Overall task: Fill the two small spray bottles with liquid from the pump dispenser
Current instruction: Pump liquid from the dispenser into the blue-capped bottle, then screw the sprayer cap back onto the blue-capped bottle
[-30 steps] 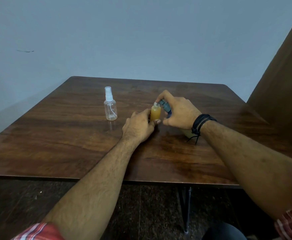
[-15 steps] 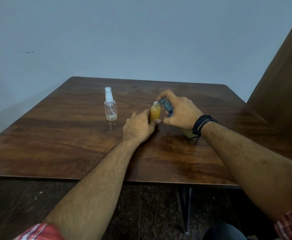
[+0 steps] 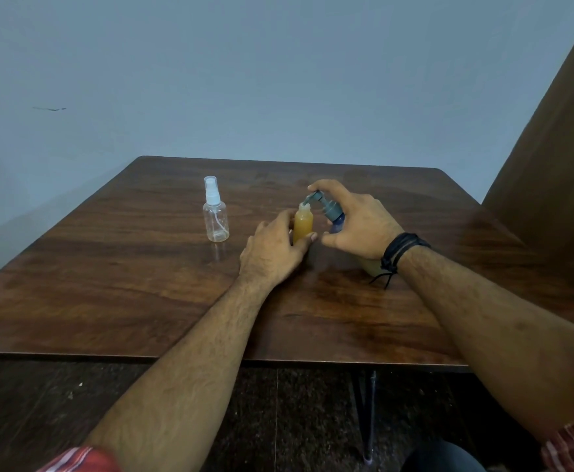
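Note:
A small uncapped spray bottle (image 3: 303,225) full of amber liquid stands near the table's middle. My left hand (image 3: 273,251) grips its lower body, thumb in front. My right hand (image 3: 357,223) wraps around the pump dispenser (image 3: 332,212), index finger on the grey pump head, whose spout reaches over the small bottle's mouth. Most of the dispenser's body is hidden behind my right hand. A second small spray bottle (image 3: 214,212), clear, with its white sprayer on, stands upright to the left, apart from both hands.
The brown wooden table (image 3: 125,274) meets a grey wall at its far edge. A tall brown panel (image 3: 558,158) rises at the right. Dark floor and a thin metal table leg (image 3: 369,413) show below the near edge.
The pump head has risen a little under my right index finger. Both hands and both small bottles stay where they were.

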